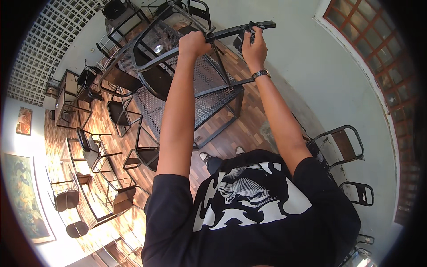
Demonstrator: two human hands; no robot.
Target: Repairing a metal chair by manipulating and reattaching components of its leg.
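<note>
A black metal-framed chair (162, 59) lies tipped on a perforated metal table (218, 104), its legs sticking up toward me. My left hand (194, 43) is closed around the chair's frame near where a leg joins it. To its right, my right hand (256, 49) pinches a dark cloth (239, 43) against the black leg (231, 32), close to the leg's far end. A dark bracelet-like watch is on my right wrist. Part of the cloth is hidden behind my fingers.
A small round silver tin (159, 49) sits on the table. Several black chairs (118, 111) and other tables stand on the wood-patterned floor to the left. More chairs (341, 147) line the pale wall (302, 58) at right. Both my shoes (205, 156) are near the table.
</note>
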